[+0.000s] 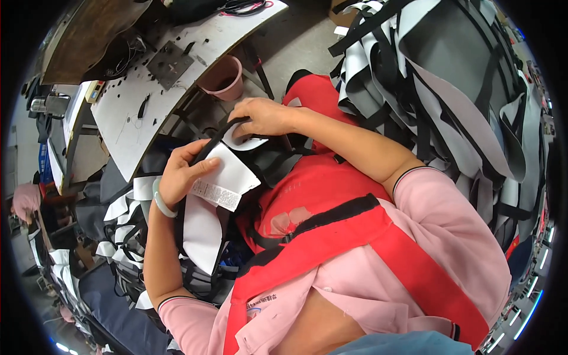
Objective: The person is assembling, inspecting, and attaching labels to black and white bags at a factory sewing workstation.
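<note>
My left hand [180, 176] pinches a white fabric piece with black edging [234, 168], its thumb lying flat on the white face. A white printed label [218, 194] hangs at the lower edge of that piece, below the thumb. Farther along the same black edge, my right hand [263, 116] is closed on the piece, its fingers curled over the edging and partly hidden. Between the two hands the black edge runs slanting upward to the right. More white material [201, 234] hangs beneath my left hand, over my red apron [319, 183].
A white worktable [127, 112] stands at the far left, with a metal plate [170, 65] and black scraps. Under its edge is a pink bucket [223, 80]. Grey and white fabric pieces with black straps [449, 100] are heaped at right; dark bundles [118, 302] lie at left.
</note>
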Motion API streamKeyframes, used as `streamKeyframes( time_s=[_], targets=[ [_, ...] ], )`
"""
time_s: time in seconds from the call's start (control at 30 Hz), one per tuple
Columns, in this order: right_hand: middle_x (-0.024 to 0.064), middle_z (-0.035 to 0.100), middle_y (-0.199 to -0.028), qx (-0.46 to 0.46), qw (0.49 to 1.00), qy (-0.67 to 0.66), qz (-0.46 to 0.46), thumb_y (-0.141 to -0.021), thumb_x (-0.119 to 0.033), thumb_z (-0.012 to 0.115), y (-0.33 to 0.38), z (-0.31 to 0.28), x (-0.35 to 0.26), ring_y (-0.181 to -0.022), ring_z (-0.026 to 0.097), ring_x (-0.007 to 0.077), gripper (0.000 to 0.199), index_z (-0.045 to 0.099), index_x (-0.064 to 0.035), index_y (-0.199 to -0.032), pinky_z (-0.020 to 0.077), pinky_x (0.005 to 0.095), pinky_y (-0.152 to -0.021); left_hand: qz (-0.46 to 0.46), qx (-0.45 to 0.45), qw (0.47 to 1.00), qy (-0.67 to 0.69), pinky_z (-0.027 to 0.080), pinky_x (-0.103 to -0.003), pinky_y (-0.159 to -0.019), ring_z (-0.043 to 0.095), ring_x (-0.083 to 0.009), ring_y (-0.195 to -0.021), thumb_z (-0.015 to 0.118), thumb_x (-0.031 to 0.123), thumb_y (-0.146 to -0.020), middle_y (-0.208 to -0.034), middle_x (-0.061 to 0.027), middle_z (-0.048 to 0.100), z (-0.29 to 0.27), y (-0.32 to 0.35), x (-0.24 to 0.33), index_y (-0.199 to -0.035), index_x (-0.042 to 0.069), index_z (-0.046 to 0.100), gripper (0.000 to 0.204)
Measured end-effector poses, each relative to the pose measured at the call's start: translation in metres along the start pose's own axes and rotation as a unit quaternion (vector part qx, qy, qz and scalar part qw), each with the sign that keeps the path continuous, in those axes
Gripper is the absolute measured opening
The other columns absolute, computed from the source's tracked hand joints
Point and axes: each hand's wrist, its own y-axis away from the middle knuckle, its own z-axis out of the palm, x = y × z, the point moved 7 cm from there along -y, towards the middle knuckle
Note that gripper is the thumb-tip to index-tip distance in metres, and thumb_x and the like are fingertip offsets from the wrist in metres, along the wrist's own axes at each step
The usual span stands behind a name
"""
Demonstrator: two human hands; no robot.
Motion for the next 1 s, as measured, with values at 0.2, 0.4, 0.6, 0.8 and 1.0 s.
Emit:
streamKeyframes(
  time_s=[0.2, 0.4, 0.6, 0.8, 1.0],
  targets=[
    [0.0141, 0.055, -0.120, 0.126, 0.984, 0.099, 0.076, -0.081, -0.012, 0.062, 0.060, -0.016, 0.051, -0.113, 0.053, 0.0318, 0.048, 0.055, -0.0160, -0.128, 0.0443, 0.0374, -0.096, 0.018, 0.018, 1.000, -0.012, 0.045, -0.022, -0.080, 0.057, -0.0070, -0.086, 0.070, 0.014, -0.086, -0.097, 0.0002, 0.065, 0.000, 0.018, -0.018, -0.116, -0.002, 0.061, 0.035],
    [0.0158, 0.058, -0.115, 0.184, 0.954, 0.078, 0.225, -0.076, -0.006, 0.066, 0.135, -0.100, 0.189, -0.106, 0.058, 0.0263, 0.041, 0.062, -0.0086, -0.118, 0.0484, 0.0330, -0.091, 0.017, 0.029, 0.999, 0.006, 0.044, -0.021, -0.078, 0.055, -0.0063, -0.085, 0.070, 0.014, -0.086, -0.095, 0.0020, 0.063, 0.000, 0.015, -0.027, -0.111, -0.001, 0.063, 0.030],
    [0.0113, 0.052, -0.118, 0.112, 0.980, 0.007, 0.162, -0.083, -0.010, 0.065, 0.132, -0.130, 0.171, -0.085, 0.054, 0.0104, 0.055, 0.050, -0.0166, -0.136, 0.0480, 0.0246, -0.079, -0.019, 0.075, 0.996, 0.039, 0.046, -0.021, -0.078, 0.059, -0.0077, -0.085, 0.069, 0.013, -0.086, -0.095, -0.0006, 0.066, -0.007, 0.026, -0.044, -0.110, 0.000, 0.064, 0.028],
    [0.0084, 0.049, -0.117, 0.052, 0.983, -0.011, 0.176, -0.086, -0.010, 0.062, 0.143, -0.142, 0.174, -0.091, 0.053, 0.0126, 0.057, 0.047, -0.0191, -0.139, 0.0489, 0.0262, -0.079, -0.039, 0.085, 0.995, 0.028, 0.047, -0.022, -0.077, 0.060, -0.0080, -0.084, 0.069, 0.013, -0.086, -0.094, -0.0009, 0.066, -0.005, 0.019, -0.039, -0.111, 0.000, 0.064, 0.028],
    [0.0075, 0.051, -0.112, 0.045, 0.984, -0.035, 0.168, -0.085, -0.008, 0.062, 0.148, -0.150, 0.195, -0.088, 0.055, 0.0123, 0.057, 0.047, -0.0184, -0.139, 0.0498, 0.0255, -0.076, -0.053, 0.089, 0.995, 0.000, 0.047, -0.022, -0.077, 0.060, -0.0082, -0.084, 0.068, 0.012, -0.086, -0.094, -0.0006, 0.066, -0.003, 0.018, -0.034, -0.111, 0.000, 0.064, 0.027]
  ],
)
